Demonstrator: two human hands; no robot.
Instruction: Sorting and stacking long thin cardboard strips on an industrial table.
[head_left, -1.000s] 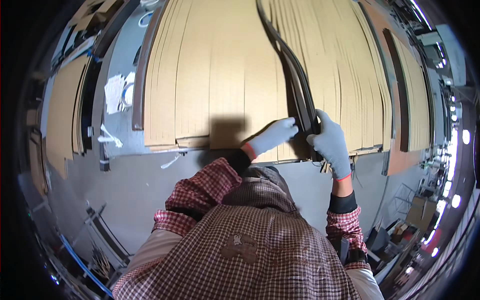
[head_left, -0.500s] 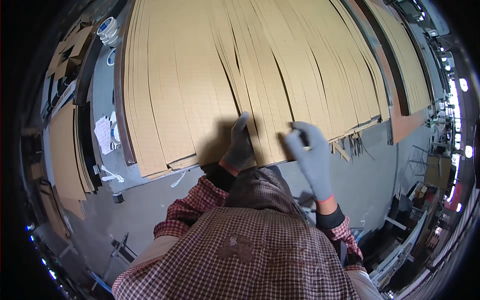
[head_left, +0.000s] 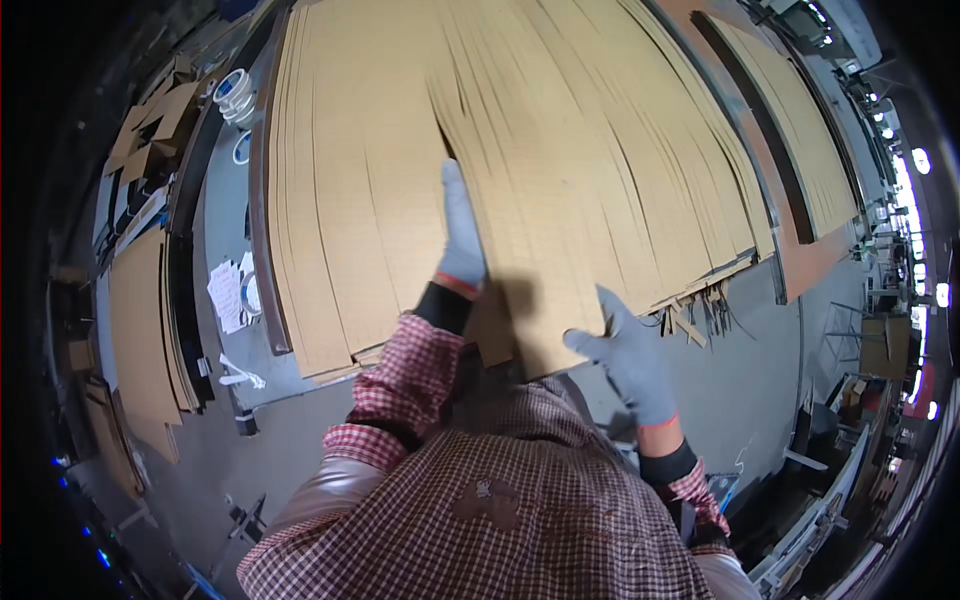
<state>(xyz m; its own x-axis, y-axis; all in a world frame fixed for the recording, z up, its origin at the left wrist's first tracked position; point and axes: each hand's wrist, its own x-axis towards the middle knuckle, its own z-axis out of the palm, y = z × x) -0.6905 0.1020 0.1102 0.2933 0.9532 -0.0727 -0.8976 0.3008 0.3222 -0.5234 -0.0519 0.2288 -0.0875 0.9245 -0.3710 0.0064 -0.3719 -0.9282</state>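
Both my hands wear grey gloves. A broad brown corrugated cardboard sheet [head_left: 540, 270] is raised at its left side and juts toward me over the near edge of the cardboard stack [head_left: 340, 200]. My left hand [head_left: 461, 230] is at that raised left edge, one digit stretched along it. Its other fingers are mostly hidden by the cardboard, which it appears to hold. At the sheet's near right corner is my right hand [head_left: 635, 360], thumb and forefinger spread apart, the thumb touching the edge. How many layers are lifted cannot be made out.
Tape rolls [head_left: 236, 95] and a paper note [head_left: 228, 295] sit on a grey surface at left. More cardboard sheets [head_left: 140, 320] stand further left. Dark strips and cardboard scraps [head_left: 705, 305] hang below the stack's right front edge. Another cardboard stack [head_left: 790, 120] lies far right.
My left hand has moved up and slightly left along the cardboard edge. My right hand has come lower, to the near corner. The cardboard between them has shifted toward me.
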